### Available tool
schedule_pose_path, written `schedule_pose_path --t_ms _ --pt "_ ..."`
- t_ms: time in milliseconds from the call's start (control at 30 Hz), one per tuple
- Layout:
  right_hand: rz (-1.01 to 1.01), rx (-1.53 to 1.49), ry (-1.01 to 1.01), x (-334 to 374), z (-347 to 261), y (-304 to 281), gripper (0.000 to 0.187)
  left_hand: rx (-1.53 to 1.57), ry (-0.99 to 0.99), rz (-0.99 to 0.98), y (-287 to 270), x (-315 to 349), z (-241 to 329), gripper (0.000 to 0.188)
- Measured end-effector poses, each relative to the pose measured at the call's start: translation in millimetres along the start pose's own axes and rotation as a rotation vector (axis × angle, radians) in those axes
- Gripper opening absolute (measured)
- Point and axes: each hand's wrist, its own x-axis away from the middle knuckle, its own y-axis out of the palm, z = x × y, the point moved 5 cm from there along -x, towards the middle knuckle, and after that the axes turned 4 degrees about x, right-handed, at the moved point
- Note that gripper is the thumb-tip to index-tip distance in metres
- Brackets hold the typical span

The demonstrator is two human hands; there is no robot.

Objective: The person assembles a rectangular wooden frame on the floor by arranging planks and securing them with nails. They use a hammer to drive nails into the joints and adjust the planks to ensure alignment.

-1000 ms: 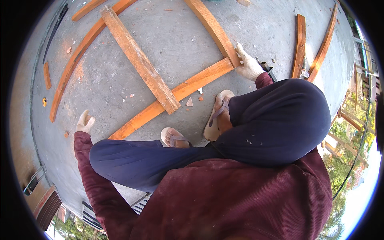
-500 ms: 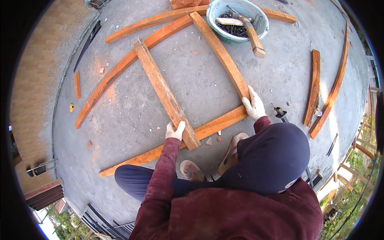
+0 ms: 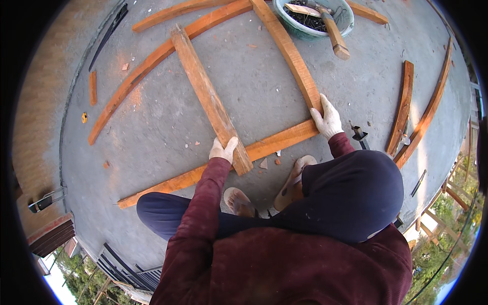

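White gloves cover both of my hands. My left hand (image 3: 223,149) is closed around the lower part of a worn wooden plank (image 3: 206,94), which lies across a near wooden beam (image 3: 178,181) and a far one (image 3: 147,58). At the right, my right hand (image 3: 328,117) grips the near end of a second plank (image 3: 290,48), its thumb by the corner where that plank meets the near beam's right end. Together the four pieces form a rough frame on the concrete. The palm side of each hand is hidden.
A green-rimmed tub (image 3: 304,33) of dark nails or scraps holds a hammer (image 3: 333,35) at the far side. Curved timbers (image 3: 424,119) and a shorter piece (image 3: 400,109) lie right. A clamp-like metal tool (image 3: 360,134) is near my right knee; a yellow tape measure (image 3: 84,117) sits left.
The whole view has shifted, so the wood and tub appear higher in the picture. Both hands keep their grip, and the planks show no clear movement against each other.
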Motion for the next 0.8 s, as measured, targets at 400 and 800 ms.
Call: schedule_pose_path --t_ms 400,800 --pt "0.057 0.027 -0.051 -1.1 -1.0 1.3 0.065 -0.077 -0.057 0.003 -0.6 2.6 10.2 0.071" --pt "0.155 0.229 -0.216 6.6 -17.6 -8.1 0.086 -0.164 -0.164 -0.054 -4.8 -3.1 16.0 0.085"
